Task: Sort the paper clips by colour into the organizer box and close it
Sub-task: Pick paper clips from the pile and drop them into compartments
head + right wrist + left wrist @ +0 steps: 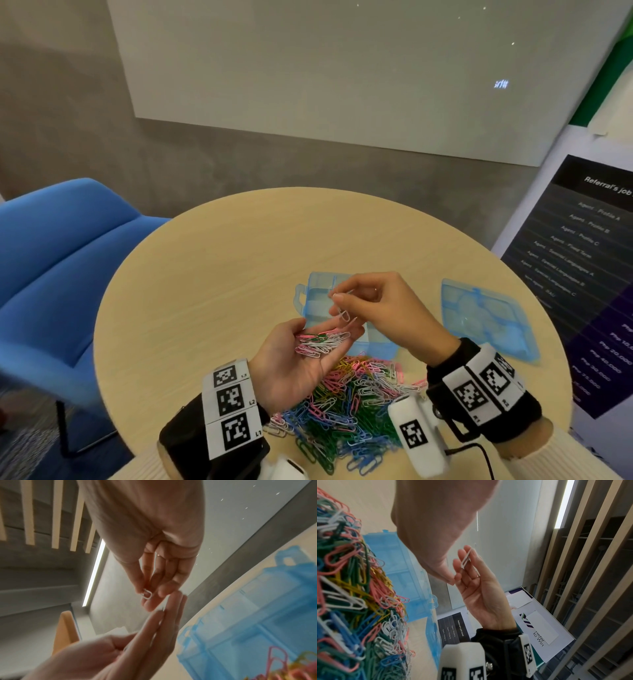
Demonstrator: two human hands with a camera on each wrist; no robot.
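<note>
On my feed the round table (212, 260) carries a heap of coloured clips (346, 407) at its near edge, the open blue box (318, 291) just behind it and its lid (486, 318) apart to the right. My left hand (294, 363) lies palm-up, fingers relaxed, cradling pink and white clips (322, 342). My right hand (380, 305) pinches one white clip (342, 313) above the box.
</note>
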